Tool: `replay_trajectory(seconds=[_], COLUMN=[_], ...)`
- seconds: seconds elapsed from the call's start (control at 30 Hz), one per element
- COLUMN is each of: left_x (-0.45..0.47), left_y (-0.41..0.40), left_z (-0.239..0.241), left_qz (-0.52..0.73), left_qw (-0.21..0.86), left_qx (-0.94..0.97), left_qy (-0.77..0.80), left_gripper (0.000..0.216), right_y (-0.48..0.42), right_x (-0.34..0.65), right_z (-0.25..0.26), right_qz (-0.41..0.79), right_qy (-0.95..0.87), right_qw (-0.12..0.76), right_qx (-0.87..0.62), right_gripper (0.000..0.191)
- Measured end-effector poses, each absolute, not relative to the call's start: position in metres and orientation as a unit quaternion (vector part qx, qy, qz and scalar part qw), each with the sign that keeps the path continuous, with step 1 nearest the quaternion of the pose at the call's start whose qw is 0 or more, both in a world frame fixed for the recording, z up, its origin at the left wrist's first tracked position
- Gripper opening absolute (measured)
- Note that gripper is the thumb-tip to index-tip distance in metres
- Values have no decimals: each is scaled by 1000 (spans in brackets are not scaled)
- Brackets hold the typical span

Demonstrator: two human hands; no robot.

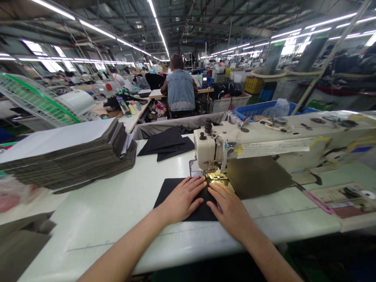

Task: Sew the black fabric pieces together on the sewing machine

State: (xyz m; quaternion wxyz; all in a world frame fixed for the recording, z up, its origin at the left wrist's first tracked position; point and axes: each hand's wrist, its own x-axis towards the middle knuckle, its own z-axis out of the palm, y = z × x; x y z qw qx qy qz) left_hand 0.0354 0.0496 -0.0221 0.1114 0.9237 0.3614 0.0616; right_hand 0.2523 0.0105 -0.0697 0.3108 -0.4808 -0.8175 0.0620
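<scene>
A black fabric piece (169,192) lies flat on the pale sewing table, its far edge at the needle area of a white sewing machine (205,150). My left hand (185,197) rests flat on this fabric with the fingers stretched toward the presser foot. Close beside it, my right hand (227,205) lies with fingers extended over the fabric's right part, next to the brass-coloured plate (219,177). Neither hand grips anything. The fabric under both palms is hidden.
A tall stack of dark cut panels (76,156) stands at the left. More black pieces (169,141) lie behind the machine. A tray of small tools (349,201) and pink scissors or tweezers (319,201) are at the right. A person in a denim vest (180,90) sits ahead.
</scene>
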Motion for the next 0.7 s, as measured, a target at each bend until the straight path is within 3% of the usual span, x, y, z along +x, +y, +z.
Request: replay_trajectory(seconds=[0.7], left_x=[33], left_y=[57], left_z=[-25], left_qz=[74], left_qw=[98], left_qx=[926], left_qy=[358], left_gripper=[52], right_y=[7], right_x=[252], right_z=[-58], right_qz=[50], right_qy=[-824], right_qw=[290], right_qx=[-484], right_gripper=[34])
